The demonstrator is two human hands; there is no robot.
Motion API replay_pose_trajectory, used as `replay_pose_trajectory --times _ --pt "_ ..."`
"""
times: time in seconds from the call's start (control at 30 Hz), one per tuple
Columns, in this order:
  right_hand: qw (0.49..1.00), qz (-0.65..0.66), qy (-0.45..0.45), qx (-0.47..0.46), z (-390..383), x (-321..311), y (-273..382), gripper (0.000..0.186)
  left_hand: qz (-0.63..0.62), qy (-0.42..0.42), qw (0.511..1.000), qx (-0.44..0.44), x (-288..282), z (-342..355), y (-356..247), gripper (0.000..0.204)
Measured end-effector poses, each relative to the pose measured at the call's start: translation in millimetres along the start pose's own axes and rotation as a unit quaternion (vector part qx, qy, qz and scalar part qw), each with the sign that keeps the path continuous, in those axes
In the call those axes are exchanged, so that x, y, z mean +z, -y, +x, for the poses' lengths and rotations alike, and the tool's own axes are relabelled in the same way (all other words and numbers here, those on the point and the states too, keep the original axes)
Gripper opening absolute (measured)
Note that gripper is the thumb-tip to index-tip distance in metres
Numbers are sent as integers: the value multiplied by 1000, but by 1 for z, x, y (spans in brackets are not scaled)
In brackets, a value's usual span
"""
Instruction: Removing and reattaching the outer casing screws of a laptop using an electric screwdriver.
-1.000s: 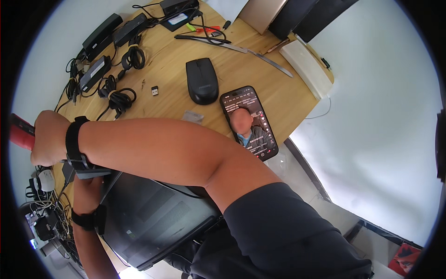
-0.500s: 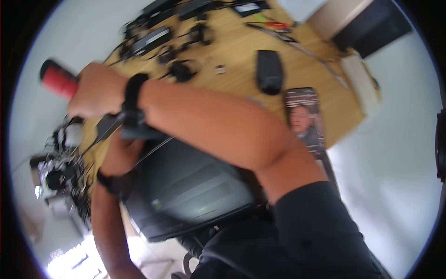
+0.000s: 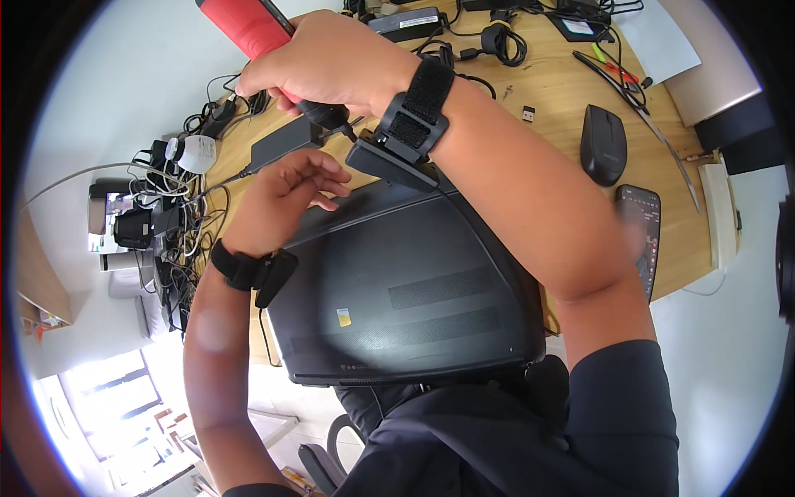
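Observation:
My right hand (image 3: pixel 335 62) is wrapped around a red and black power screwdriver (image 3: pixel 252 29) at the top of the view. Its black nose slants down toward the far edge of a black laptop (image 3: pixel 389 248) lying underside up. A black box strapped to my right wrist hides the tip's end, so contact cannot be told. Beside the laptop's far left corner is my left hand (image 3: pixel 281 195), its fingers loosely bent and apart, with nothing visible in them. A black power brick (image 3: pixel 286 142) lies on the table just beyond it.
On the wooden table (image 3: pixel 662 153), a black mouse (image 3: pixel 603 145), a phone (image 3: pixel 642 236) and a small USB receiver (image 3: pixel 528 113) lie at right. Coiled cables and adapters (image 3: pixel 406 23) line the far side. Tangled wires (image 3: pixel 178 248) and a white round device (image 3: pixel 195 154) are at left.
The view has shifted, bringing the scene rightward. My right hand with the screwdriver has come over the laptop's far edge; my left hand, formerly hidden behind the right wrist, now shows.

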State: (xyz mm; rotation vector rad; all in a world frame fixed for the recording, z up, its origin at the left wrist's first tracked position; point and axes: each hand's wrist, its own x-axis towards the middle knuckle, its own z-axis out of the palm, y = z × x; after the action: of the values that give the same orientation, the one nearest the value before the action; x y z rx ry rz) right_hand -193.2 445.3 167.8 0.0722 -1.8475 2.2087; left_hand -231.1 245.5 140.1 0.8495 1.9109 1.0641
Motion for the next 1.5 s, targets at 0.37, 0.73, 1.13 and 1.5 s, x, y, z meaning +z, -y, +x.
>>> replay_pose_trajectory --times 0.37,0.73,1.13,1.5 --pt "995 9 101 -8 -1 -3 -1 28 -8 7 1000 -28 -1 -4 -1 17" --pt "981 175 39 -80 -5 3 19 29 119 -66 991 11 29 -2 -13 15" --pt "973 221 -39 -51 -11 3 45 28 169 -86 979 74 11 1 12 7" --pt "968 233 -46 -83 -14 -12 56 27 267 -91 955 88 34 0 -29 5"
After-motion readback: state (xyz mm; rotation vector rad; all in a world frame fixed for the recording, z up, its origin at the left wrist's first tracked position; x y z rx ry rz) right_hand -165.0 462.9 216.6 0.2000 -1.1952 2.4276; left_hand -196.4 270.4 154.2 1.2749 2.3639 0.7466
